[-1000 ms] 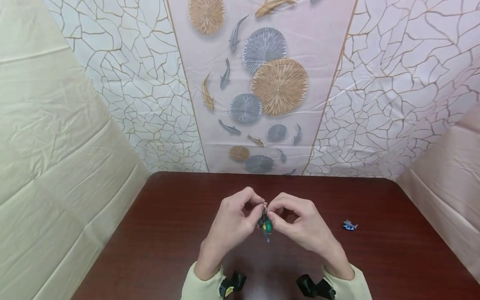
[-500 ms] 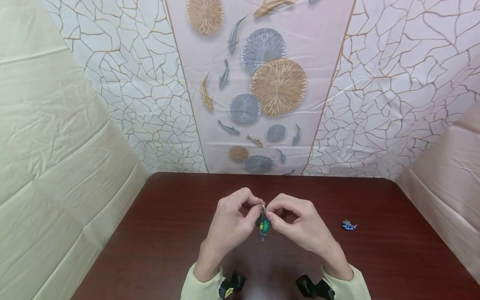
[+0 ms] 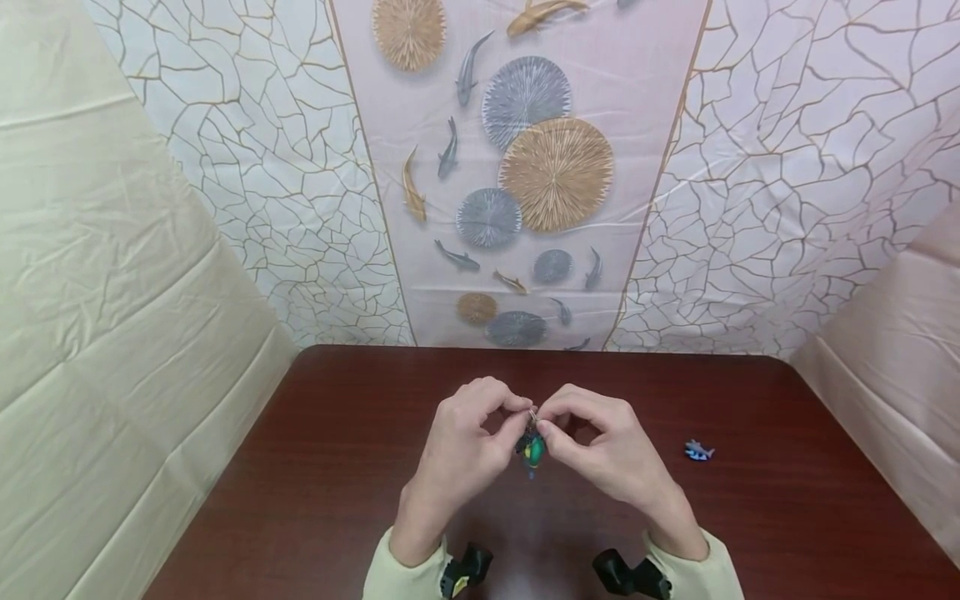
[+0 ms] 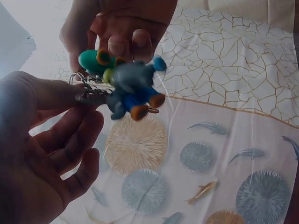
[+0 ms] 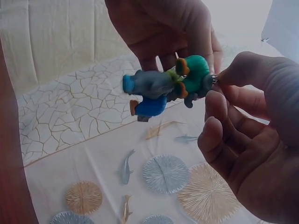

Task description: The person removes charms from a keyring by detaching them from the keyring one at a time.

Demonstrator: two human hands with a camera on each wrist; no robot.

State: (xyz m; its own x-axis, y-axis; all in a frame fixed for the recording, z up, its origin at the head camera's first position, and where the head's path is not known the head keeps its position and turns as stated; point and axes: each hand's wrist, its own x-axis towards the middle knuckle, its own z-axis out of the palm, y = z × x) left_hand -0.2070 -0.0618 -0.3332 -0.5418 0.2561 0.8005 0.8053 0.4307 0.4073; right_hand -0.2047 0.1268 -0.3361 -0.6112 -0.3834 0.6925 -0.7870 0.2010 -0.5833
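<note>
Both hands meet above the middle of the dark red table. Between them hangs a bunch of small rubber animal charms, green, grey and blue, on a metal ring. My left hand pinches the ring with thumb and forefinger. My right hand pinches it from the other side. In the left wrist view the charms dangle just past the fingertips; in the right wrist view the same charms hang between the two hands.
One small blue and white fish charm lies loose on the table to the right of my hands. Cream sheets wall in both sides, and a patterned backdrop with fish and round discs stands behind the table's far edge.
The charm bunch has swung and lifted slightly between the fingers. Both hands stay in almost the same place, with the pinch kept.
</note>
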